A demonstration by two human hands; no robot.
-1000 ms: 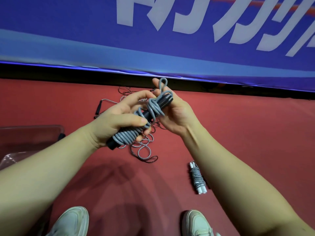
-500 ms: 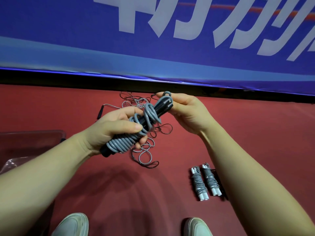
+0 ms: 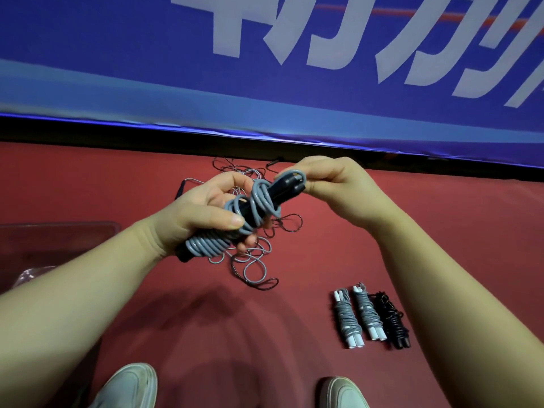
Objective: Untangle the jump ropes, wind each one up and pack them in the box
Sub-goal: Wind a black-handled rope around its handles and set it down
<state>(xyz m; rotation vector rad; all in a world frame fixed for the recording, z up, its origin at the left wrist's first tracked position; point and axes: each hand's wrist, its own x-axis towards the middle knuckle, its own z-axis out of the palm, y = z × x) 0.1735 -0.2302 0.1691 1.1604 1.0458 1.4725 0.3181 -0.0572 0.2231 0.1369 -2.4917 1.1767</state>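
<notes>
Head view.

- Left hand: fingers curled round the lower half of the grey jump rope, which is coiled on its paired black handles and held above the red floor.
- Right hand: pinches the rope's end loop at the upper tip of the handles.
- Under the hands: tangle of thin ropes, loose on the floor.
- To the right: three wound bundles lying side by side, namely first grey bundle, second grey bundle and black bundle.
- Far left: clear box; contents unclear.
</notes>
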